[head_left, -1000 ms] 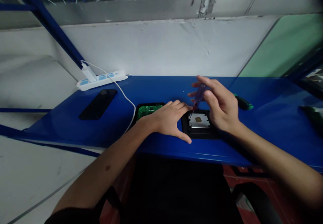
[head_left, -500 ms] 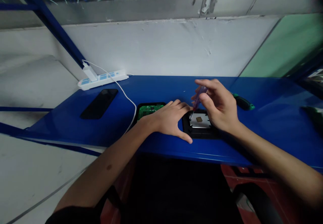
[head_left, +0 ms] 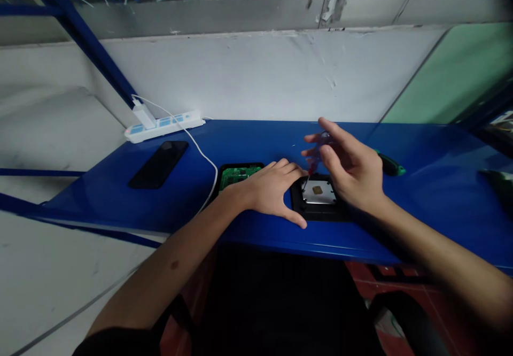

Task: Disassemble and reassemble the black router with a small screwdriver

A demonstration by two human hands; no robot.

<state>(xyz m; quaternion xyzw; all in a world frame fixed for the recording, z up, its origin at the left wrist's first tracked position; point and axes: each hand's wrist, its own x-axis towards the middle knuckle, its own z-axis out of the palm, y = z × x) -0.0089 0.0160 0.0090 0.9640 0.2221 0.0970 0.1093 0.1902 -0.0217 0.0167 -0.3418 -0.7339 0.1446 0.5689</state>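
Note:
My right hand (head_left: 352,169) grips a screwdriver (head_left: 315,162) with a clear purple and red handle. Its shaft slants down to the upper left corner of a silver metal plate (head_left: 320,198), which has a brown square at its middle. That plate sits inside a black plastic housing (head_left: 316,215). My left hand (head_left: 272,187) is spread with the thumb apart, its fingertips at the housing's upper left edge. Partly covered by my left hand and wrist, a green circuit board (head_left: 236,174) in a black casing lies to the left.
A black phone (head_left: 158,164) and a white power strip (head_left: 166,126) with a plugged-in charger occupy the table's left side. A white cable (head_left: 200,150) runs toward the circuit board. Behind my right hand lies a green and black tool handle (head_left: 390,164).
The fingers of my right hand closed around the screwdriver handle, then loosened and spread again. The screwdriver tip stays at the plate's corner. My left hand holds its place.

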